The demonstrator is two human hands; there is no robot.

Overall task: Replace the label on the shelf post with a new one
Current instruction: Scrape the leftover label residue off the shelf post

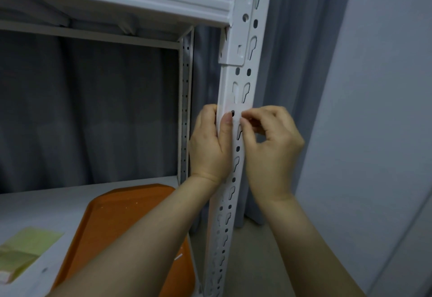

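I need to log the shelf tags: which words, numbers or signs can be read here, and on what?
No text can be read.
The pale paper label on the white slotted metal shelf post: no print can be made out.
The yellow-green flat packet: too blurred to read.
The orange plastic tray: no marking shows.

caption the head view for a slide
Left hand grips the white shelf post while the right hand pinches the pale label on it.

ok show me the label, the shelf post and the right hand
label (240, 109): head view, on its pale face above the fingertips.
shelf post (226, 86): head view, on its plain side face above the label.
right hand (273, 147): head view, on the middle of its back.
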